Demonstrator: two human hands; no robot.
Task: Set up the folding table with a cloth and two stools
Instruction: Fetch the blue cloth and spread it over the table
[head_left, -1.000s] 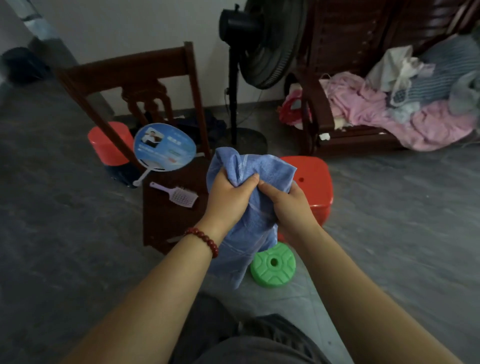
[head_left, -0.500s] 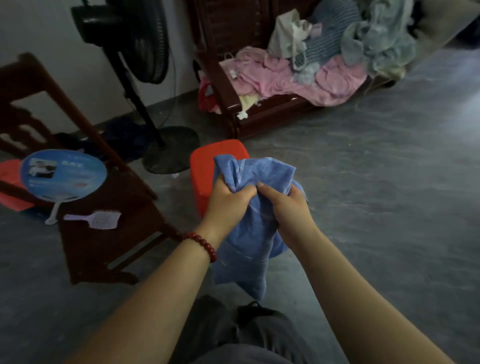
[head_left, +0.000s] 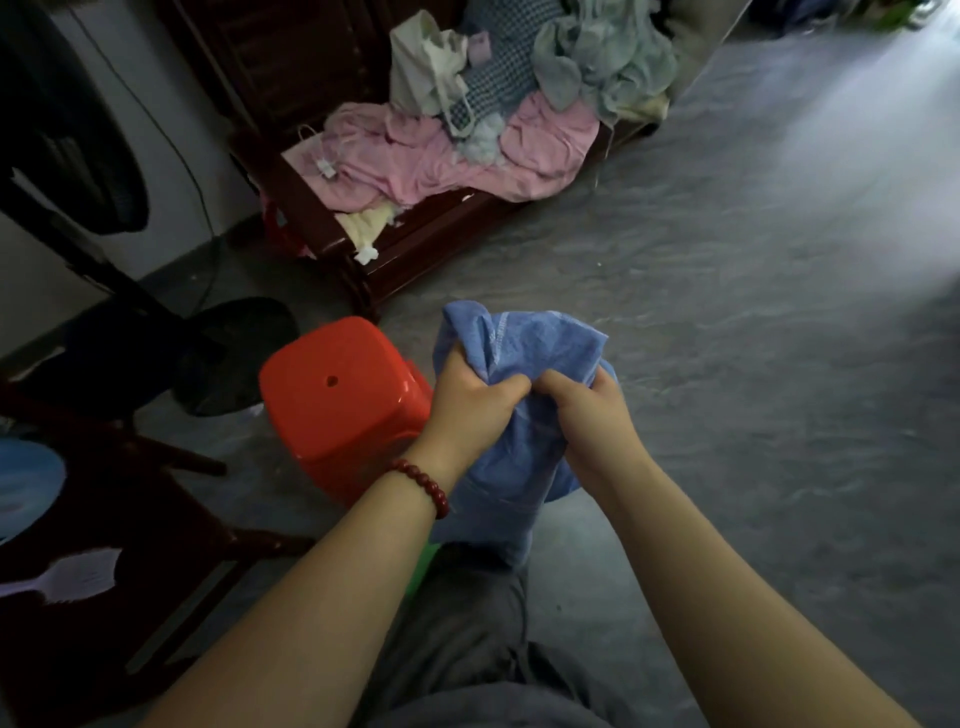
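Fingers (head_left: 511, 388) of both hands clench the bunched blue cloth (head_left: 524, 343) beside the red stool (head_left: 337, 400).

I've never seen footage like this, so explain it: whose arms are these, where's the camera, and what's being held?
No machine here: a person wears a wide-angle camera on the head, looking down, so the arms are their own. The left hand and right hand both grip a bunched blue cloth above the floor. A red stool stands on the floor left of the hands. Behind, a wooden bench holds heaped clothes. No folding table is in view.
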